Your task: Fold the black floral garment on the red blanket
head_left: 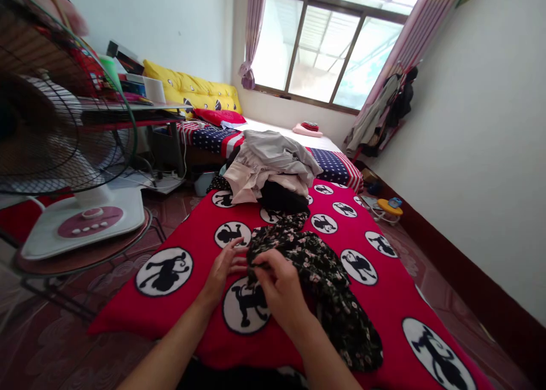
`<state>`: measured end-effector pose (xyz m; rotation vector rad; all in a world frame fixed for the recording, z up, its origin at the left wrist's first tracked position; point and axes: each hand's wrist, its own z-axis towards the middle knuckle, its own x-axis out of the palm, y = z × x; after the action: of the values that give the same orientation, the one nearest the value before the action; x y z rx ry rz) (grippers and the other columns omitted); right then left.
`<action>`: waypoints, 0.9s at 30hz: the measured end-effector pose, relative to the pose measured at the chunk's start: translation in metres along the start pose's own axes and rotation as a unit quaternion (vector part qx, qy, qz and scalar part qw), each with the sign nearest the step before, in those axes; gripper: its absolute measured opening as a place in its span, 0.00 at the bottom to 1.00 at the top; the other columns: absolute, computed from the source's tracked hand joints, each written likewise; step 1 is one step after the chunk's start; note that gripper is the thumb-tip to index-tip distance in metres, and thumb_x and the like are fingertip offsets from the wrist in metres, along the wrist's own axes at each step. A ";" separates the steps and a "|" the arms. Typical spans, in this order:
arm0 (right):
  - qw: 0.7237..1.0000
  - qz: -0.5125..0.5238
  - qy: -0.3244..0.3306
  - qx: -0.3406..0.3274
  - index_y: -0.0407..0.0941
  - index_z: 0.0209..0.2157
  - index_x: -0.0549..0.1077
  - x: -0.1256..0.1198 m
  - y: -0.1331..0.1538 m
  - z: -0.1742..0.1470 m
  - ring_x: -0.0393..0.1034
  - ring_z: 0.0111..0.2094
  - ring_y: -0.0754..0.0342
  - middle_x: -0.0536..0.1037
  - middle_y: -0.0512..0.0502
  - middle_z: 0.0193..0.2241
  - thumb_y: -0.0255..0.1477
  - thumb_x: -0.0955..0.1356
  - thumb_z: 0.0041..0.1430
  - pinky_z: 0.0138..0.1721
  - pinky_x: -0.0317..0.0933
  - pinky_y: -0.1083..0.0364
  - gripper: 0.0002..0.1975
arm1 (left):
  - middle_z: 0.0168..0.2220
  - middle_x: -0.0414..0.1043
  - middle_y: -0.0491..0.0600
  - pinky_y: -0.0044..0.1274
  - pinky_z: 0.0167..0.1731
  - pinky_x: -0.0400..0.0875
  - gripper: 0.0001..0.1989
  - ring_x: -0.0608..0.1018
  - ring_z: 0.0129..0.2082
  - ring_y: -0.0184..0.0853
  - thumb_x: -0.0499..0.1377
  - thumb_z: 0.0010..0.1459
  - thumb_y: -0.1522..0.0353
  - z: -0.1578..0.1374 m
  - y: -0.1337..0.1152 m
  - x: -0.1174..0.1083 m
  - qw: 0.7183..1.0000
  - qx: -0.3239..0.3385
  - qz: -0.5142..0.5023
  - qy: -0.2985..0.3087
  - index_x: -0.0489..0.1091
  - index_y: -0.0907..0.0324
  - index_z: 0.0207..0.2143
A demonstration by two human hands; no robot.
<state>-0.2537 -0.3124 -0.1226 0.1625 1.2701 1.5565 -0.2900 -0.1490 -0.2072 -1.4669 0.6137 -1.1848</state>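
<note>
A black floral garment [318, 265] lies loosely spread over a red blanket [294, 336] patterned with black figures in white circles. My right hand [279, 287] pinches the garment's left edge between thumb and fingers. Just left of that edge is my left hand [224, 268], its fingers stretched out and apart; its fingertips come close to the cloth, and I cannot tell whether they touch it. Beyond the hands rises a pile of clothes [273, 162] in grey, cream and black.
To the left, a fan [85, 214] stands on a round stool [81, 259] beside a cluttered desk [140, 108]. A bed [264, 125] is under the window at the back. Clothes hang [379, 117] by the right wall, above a small yellow stool [389, 207].
</note>
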 end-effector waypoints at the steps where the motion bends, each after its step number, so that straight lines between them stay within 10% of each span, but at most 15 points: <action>1: 0.999 0.022 0.044 0.001 0.46 0.38 0.71 0.006 0.004 -0.001 0.70 0.41 0.54 0.75 0.46 0.41 0.24 0.66 0.55 0.38 0.64 0.57 0.08 | 0.50 0.72 0.56 0.32 0.42 0.73 0.32 0.78 0.44 0.43 0.49 0.60 0.49 -0.001 -0.002 -0.001 1.000 0.004 -0.020 -0.007 0.60 0.58 0.59; 4: 0.996 0.056 0.063 0.044 0.46 0.38 0.74 0.005 0.003 -0.001 0.72 0.41 0.53 0.75 0.45 0.47 0.26 0.69 0.53 0.33 0.66 0.58 0.09 | 0.55 0.68 0.56 0.33 0.52 0.67 0.33 0.72 0.54 0.45 0.53 0.58 0.51 -0.001 -0.007 -0.005 0.999 0.031 0.019 -0.031 0.58 0.59 0.60; 11: 0.951 -0.173 -0.221 0.132 0.44 0.37 0.75 -0.097 -0.085 0.037 0.70 0.46 0.47 0.78 0.42 0.41 0.32 0.64 0.55 0.51 0.60 0.49 0.10 | 0.51 0.72 0.53 0.34 0.55 0.64 0.28 0.73 0.52 0.42 0.62 0.48 0.69 0.006 0.004 -0.001 0.956 0.089 0.281 -0.011 0.64 0.59 0.54; 19: 0.939 -0.182 -0.026 0.289 0.42 0.31 0.77 -0.109 -0.151 0.059 0.73 0.26 0.49 0.77 0.48 0.20 0.25 0.67 0.44 0.31 0.67 0.52 0.10 | 0.45 0.76 0.52 0.32 0.51 0.68 0.17 0.76 0.48 0.40 0.58 0.49 0.74 0.007 0.016 0.001 0.929 0.143 0.341 -0.005 0.73 0.59 0.44; 27: 0.952 -0.200 0.044 0.229 0.48 0.59 0.62 -0.065 -0.139 0.068 0.72 0.44 0.44 0.73 0.38 0.49 0.25 0.73 0.38 0.44 0.63 0.50 0.43 | 0.44 0.76 0.51 0.29 0.49 0.69 0.17 0.77 0.46 0.38 0.59 0.50 0.75 0.007 0.017 0.001 0.918 0.164 0.361 0.006 0.73 0.58 0.43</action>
<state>-0.0948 -0.3395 -0.1698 0.1202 1.6098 0.9172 -0.2790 -0.1515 -0.2216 -0.8246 0.8255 -0.6649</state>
